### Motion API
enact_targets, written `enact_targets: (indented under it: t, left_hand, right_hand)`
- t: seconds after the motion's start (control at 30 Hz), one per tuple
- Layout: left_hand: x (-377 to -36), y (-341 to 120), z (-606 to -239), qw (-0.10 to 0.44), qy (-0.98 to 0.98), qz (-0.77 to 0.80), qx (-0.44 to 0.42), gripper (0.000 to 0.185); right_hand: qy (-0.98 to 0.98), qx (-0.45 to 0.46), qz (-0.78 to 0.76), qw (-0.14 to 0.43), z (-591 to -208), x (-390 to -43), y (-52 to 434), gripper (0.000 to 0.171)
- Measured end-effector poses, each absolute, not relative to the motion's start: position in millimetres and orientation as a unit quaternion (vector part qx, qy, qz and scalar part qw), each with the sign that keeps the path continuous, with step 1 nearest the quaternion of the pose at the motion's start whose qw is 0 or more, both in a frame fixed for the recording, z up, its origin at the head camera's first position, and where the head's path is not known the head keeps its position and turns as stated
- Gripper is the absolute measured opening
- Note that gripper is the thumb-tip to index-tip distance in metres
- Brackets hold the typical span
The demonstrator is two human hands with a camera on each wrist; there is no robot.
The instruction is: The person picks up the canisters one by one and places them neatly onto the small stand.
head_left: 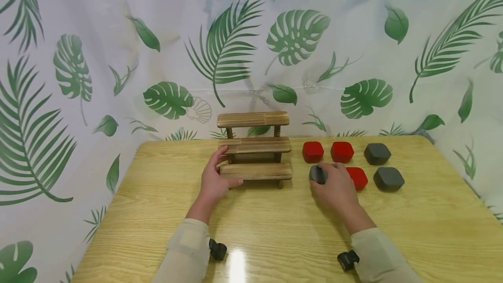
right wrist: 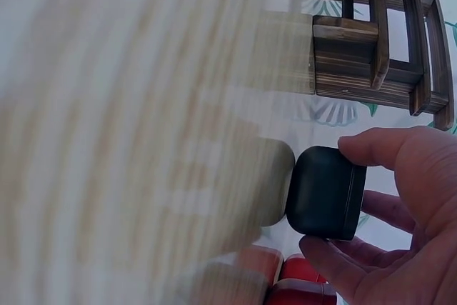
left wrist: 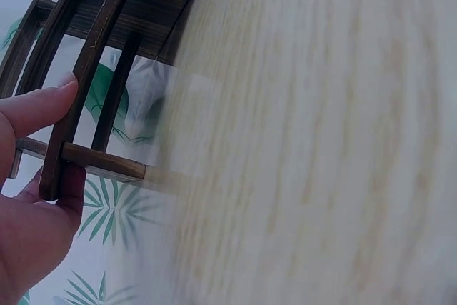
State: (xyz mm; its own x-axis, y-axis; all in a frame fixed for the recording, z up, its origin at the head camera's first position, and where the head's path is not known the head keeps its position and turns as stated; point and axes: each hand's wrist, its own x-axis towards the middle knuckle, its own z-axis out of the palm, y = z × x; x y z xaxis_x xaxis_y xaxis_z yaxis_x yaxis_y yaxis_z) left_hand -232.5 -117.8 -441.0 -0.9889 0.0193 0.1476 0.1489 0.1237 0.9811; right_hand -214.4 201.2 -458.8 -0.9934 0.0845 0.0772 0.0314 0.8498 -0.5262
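We are only starting: our left hand [head_left: 214, 182] steadies the empty rack [head_left: 254, 146] mid-frame, our right hand [head_left: 334, 187] pinches a grey box [head_left: 317, 174] beside it, five boxes remaining at right.

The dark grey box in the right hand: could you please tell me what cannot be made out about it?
- Head view: the right hand covers most of the dark grey box.
- Right wrist view: the fingers hide the box's far edge.
- Whether it rests on the table: motion blur hides that.
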Motion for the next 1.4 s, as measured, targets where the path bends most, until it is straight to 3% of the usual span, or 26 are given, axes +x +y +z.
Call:
enact_targets:
  t: [0.43, 1.4]
  left_hand:
    - [-255, -123, -479, 0.066, -0.743, -0.664, -0.061, 0.102]
    - [-255, -124, -480, 0.059, -0.756, -0.650, -0.047, 0.101]
  right_hand:
    - [-0.949, -0.041, 0.303, 0.080, -454, -215, 197, 0.054]
    - [-0.933, -0.016, 0.328, 0.148, -423, -230, 180, 0.053]
